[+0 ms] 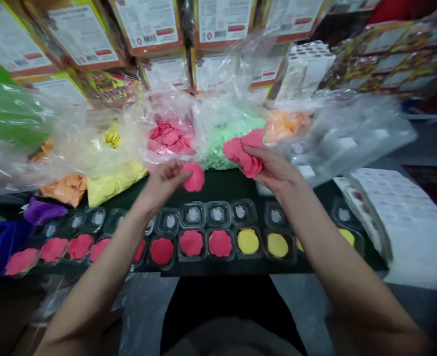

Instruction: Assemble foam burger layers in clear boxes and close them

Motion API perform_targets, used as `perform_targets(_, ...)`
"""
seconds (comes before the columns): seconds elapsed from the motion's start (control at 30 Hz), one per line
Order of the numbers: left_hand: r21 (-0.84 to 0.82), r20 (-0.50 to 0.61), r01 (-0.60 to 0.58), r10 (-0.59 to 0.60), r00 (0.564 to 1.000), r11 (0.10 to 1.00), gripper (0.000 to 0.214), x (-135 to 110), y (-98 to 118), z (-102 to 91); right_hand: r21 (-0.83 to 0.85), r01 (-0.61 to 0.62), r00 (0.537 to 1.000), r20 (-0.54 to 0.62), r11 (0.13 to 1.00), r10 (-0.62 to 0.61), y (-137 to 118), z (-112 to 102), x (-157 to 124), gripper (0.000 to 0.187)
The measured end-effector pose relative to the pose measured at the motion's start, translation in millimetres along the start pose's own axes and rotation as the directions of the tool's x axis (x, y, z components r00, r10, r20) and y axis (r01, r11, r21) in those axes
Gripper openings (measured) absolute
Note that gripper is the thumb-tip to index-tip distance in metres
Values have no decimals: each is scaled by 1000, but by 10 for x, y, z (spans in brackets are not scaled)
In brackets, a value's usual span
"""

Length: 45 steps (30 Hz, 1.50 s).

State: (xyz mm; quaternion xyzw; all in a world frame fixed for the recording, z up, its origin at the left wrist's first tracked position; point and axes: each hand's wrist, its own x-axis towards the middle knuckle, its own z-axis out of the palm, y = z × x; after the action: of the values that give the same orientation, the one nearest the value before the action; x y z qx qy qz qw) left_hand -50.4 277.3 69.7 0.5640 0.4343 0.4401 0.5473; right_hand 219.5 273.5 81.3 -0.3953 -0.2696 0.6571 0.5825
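Observation:
My left hand pinches a single pink flower-shaped disc above the far row of small clear cups. Off to the right, my right hand grips a stack of pink discs, held in front of the bags. On the dark green table lie two rows of cups: the far row holds white pieces, the near row holds pink discs on the left and middle and yellow discs to the right.
Clear plastic bags at the back hold orange, yellow, pink, green and orange discs. Printed cartons are stacked behind. A sheet of labels lies at right; purple and blue objects at left.

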Motion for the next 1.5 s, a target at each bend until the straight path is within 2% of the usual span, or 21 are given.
perform_targets(0.03, -6, 127, 60, -59, 990, 998, 26, -191, -106, 191, -5, -4, 999, -48, 1000, 3, -6, -161, -224, 11)
perform_targets(0.1, 3, 302, 157, -151, 941, 988, 26, -501, -340, 564, -4, -28, 988, -152, 1000, 27, 35, -455, -631, 14)
perform_targets(0.2, 43, 428, 203, -202, 881, 978, 25, -776, -647, 1033, 42, -59, 950, -304, 997, 69, 158, -805, -1120, 19)
perform_targets(0.27, 98, 498, 172, -198, 844, 980, 22, -863, -771, 1250, 79, -55, 927, -366, 995, 80, 237, -980, -1375, 22)
perform_targets(0.37, 321, 526, -8, -171, 833, 947, 13, -925, -836, 1435, 104, -45, 909, -409, 994, 84, 329, -1168, -1663, 27)
perform_targets(0.43, 527, 497, -166, -144, 856, 834, 12, -949, -831, 1494, 108, -48, 904, -418, 993, 89, 377, -1248, -1791, 29)
perform_targets(0.5, 682, 479, -290, -110, 871, 672, 17, -970, -818, 1531, 125, -56, 903, -417, 991, 104, 419, -1292, -1867, 31)
perform_targets(0.6, 765, 484, -401, -40, 874, 503, 20, -1005, -819, 1566, 178, -74, 905, -402, 981, 141, 470, -1299, -1907, 34)
perform_targets(0.7, 781, 467, -441, 54, 882, 442, 32, -1050, -841, 1578, 218, -84, 908, -385, 972, 165, 507, -1268, -1898, 35)
perform_targets(0.77, 787, 473, -465, 87, 877, 405, 31, -1087, -850, 1578, 232, -85, 911, -375, 969, 170, 526, -1245, -1886, 34)
perform_targets(0.97, 783, 538, -525, 61, 841, 334, 18, -1187, -839, 1602, 225, -80, 928, -339, 971, 155, 567, -1217, -1873, 34)
perform_targets(1.1, 781, 587, -578, 42, 809, 236, 15, -1200, -853, 1645, 212, -79, 933, -328, 974, 147, 582, -1217, -1883, 34)
perform_targets(1.2, 777, 593, -586, 47, 804, 230, 14, -1220, -860, 1649, 203, -78, 933, -331, 976, 144, 600, -1226, -1897, 34)
perform_targets(1.33, 752, 616, -597, 24, 788, 279, 14, -1245, -803, 1619, 193, -68, 939, -318, 979, 128, 665, -1259, -1896, 34)
perform_targets(1.4, 733, 588, -563, 59, 806, 383, 17, -1194, -706, 1623, 191, -64, 947, -297, 980, 119, 703, -1271, -1873, 36)
perform_targets(1.5, 647, 444, -474, 210, 871, 597, 20, -1003, -478, 1712, 158, -57, 969, -228, 986, 93, 726, -1254, -1814, 39)
